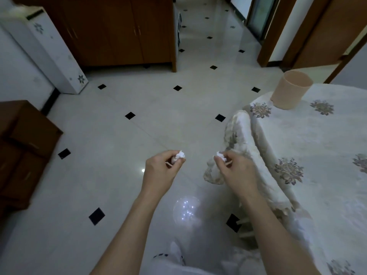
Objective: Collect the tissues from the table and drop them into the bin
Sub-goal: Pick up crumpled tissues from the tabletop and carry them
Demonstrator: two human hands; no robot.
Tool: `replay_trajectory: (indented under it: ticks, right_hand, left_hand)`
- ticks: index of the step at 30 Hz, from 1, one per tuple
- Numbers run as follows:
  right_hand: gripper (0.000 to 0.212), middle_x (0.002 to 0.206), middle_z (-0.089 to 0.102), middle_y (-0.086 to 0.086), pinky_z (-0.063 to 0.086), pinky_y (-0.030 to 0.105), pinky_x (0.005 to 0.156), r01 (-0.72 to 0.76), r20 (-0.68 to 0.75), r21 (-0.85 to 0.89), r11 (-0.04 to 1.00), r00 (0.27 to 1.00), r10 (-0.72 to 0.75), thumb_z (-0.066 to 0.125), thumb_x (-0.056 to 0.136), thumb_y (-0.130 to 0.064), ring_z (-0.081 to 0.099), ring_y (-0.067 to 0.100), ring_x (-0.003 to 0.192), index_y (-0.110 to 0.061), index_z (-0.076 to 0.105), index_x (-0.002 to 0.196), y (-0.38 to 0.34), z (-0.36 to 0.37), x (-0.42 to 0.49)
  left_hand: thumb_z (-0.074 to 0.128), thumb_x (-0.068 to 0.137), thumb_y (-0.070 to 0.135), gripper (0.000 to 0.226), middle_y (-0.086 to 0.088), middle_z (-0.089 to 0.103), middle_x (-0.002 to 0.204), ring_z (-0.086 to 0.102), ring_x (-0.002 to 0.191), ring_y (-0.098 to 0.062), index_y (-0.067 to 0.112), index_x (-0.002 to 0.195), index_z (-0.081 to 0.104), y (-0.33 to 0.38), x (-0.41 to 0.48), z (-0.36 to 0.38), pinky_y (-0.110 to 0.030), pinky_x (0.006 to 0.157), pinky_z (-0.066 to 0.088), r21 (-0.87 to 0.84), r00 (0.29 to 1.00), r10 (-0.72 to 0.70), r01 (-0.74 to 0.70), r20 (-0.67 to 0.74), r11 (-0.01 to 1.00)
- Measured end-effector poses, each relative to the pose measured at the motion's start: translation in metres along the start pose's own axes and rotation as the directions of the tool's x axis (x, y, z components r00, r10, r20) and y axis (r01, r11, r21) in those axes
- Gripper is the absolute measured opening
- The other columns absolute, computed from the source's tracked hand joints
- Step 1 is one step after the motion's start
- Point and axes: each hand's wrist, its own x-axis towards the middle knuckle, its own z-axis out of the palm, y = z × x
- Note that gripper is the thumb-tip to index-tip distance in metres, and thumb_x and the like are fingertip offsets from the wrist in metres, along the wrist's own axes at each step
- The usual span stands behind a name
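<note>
My left hand [160, 171] is held out over the floor, fingers pinched on a crumpled white tissue [180, 155]. My right hand [235, 172] hovers near the table's left edge and pinches a second crumpled tissue [220, 155]. The two hands are a short gap apart. The bin [289, 90], a beige plastic tub, stands beyond the table's far left corner, well ahead and to the right of both hands. The table [309, 147], on the right, is covered by a white flowered cloth; I see no tissue lying on it.
A chair with a flowered cover [236, 139] stands against the table's left side, just behind my right hand. A brown cabinet [111, 30] and a white appliance [51, 54] line the far wall. A low brown drawer unit [21, 147] sits at the left. Tiled floor [139, 100] lies between.
</note>
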Motion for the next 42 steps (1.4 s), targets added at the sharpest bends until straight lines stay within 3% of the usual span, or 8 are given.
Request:
replay_trajectory:
  ticks: [3, 8, 12, 16, 19, 34, 39, 42]
  right_hand:
    - [0.019, 0.063, 0.063, -0.011, 0.046, 0.028, 0.061, -0.013, -0.013, 0.004, 1.000, 1.000, 0.013, 0.063, 0.091, -0.038, 0.062, 0.006, 0.064, -0.023, 0.067, 0.080, -0.027, 0.025, 0.028]
    - [0.021, 0.069, 0.067, -0.009, 0.051, 0.032, 0.068, -0.011, -0.018, 0.001, 1.000, 1.000, 0.011, 0.062, 0.090, -0.037, 0.064, 0.007, 0.063, -0.022, 0.063, 0.075, -0.053, 0.053, 0.068]
    - [0.027, 0.071, 0.068, -0.010, 0.054, 0.033, 0.071, -0.014, -0.019, 0.003, 1.000, 1.000, 0.014, 0.062, 0.090, -0.038, 0.066, 0.008, 0.058, -0.019, 0.060, 0.071, -0.058, 0.074, 0.107]
    - [0.029, 0.069, 0.066, -0.011, 0.054, 0.032, 0.066, -0.019, -0.016, 0.005, 1.000, 1.000, 0.019, 0.060, 0.091, -0.041, 0.065, 0.007, 0.057, -0.020, 0.060, 0.071, -0.059, 0.095, 0.158]
    - [0.030, 0.070, 0.066, -0.013, 0.054, 0.030, 0.066, -0.041, -0.015, 0.024, 0.999, 0.999, 0.041, 0.059, 0.091, -0.042, 0.066, 0.006, 0.058, -0.022, 0.057, 0.069, -0.057, 0.109, 0.205]
    - [0.035, 0.068, 0.061, -0.012, 0.051, 0.030, 0.064, -0.079, -0.102, 0.082, 0.993, 0.991, 0.087, 0.059, 0.092, -0.040, 0.066, 0.011, 0.058, -0.020, 0.049, 0.065, -0.046, 0.105, 0.471]
    - [0.034, 0.068, 0.063, -0.012, 0.051, 0.030, 0.064, -0.111, -0.106, 0.064, 0.992, 0.987, 0.117, 0.059, 0.092, -0.040, 0.065, 0.010, 0.058, -0.023, 0.051, 0.065, -0.040, 0.113, 0.524]
    - [0.031, 0.072, 0.065, -0.011, 0.053, 0.031, 0.064, -0.160, -0.113, 0.044, 0.986, 0.980, 0.164, 0.060, 0.092, -0.040, 0.066, 0.011, 0.059, -0.022, 0.053, 0.067, -0.034, 0.120, 0.560]
  left_hand:
    - [0.071, 0.089, 0.026, 0.020, 0.004, 0.049, 0.064, 0.038, 0.051, -0.006, 0.025, 0.069, 0.066, -0.008, 0.038, -0.026, -0.015, 0.054, 0.034, -0.010, 1.000, -0.003, 0.003, 0.001, 1.000]
    - [0.069, 0.090, 0.029, 0.017, -0.004, 0.055, 0.071, 0.040, 0.053, -0.007, 0.017, 0.078, 0.071, -0.022, 0.091, -0.048, -0.020, 0.054, 0.036, -0.021, 1.000, -0.003, 0.003, -0.007, 1.000]
    - [0.068, 0.090, 0.029, 0.016, 0.008, 0.053, 0.067, 0.044, 0.054, -0.005, 0.023, 0.076, 0.070, -0.038, 0.133, -0.052, -0.018, 0.054, 0.036, -0.006, 1.000, -0.023, 0.023, 0.001, 1.000]
    - [0.068, 0.091, 0.032, 0.013, 0.008, 0.055, 0.069, 0.045, 0.058, -0.020, 0.026, 0.080, 0.071, -0.053, 0.187, -0.049, -0.025, 0.056, 0.038, 0.016, 1.000, -0.022, 0.022, -0.014, 1.000]
    - [0.069, 0.091, 0.030, 0.012, 0.013, 0.052, 0.067, 0.041, 0.055, -0.010, 0.024, 0.081, 0.072, -0.056, 0.238, -0.040, -0.019, 0.055, 0.037, 0.027, 1.000, -0.003, 0.003, -0.005, 1.000]
    - [0.069, 0.091, 0.026, 0.009, 0.014, 0.054, 0.068, 0.047, 0.059, -0.003, 0.023, 0.084, 0.073, -0.016, 0.499, 0.044, -0.011, 0.057, 0.037, 0.041, 0.996, 0.057, -0.060, 0.073, 0.997]
    - [0.069, 0.091, 0.025, 0.010, 0.011, 0.059, 0.071, 0.050, 0.062, -0.005, 0.023, 0.082, 0.073, -0.015, 0.562, 0.063, -0.014, 0.058, 0.040, 0.023, 0.992, 0.068, -0.071, 0.106, 0.997]
    - [0.069, 0.090, 0.024, 0.008, 0.004, 0.067, 0.080, 0.054, 0.066, -0.018, 0.023, 0.084, 0.073, -0.020, 0.609, 0.078, -0.025, 0.061, 0.045, 0.017, 0.988, 0.073, -0.076, 0.137, 0.997]
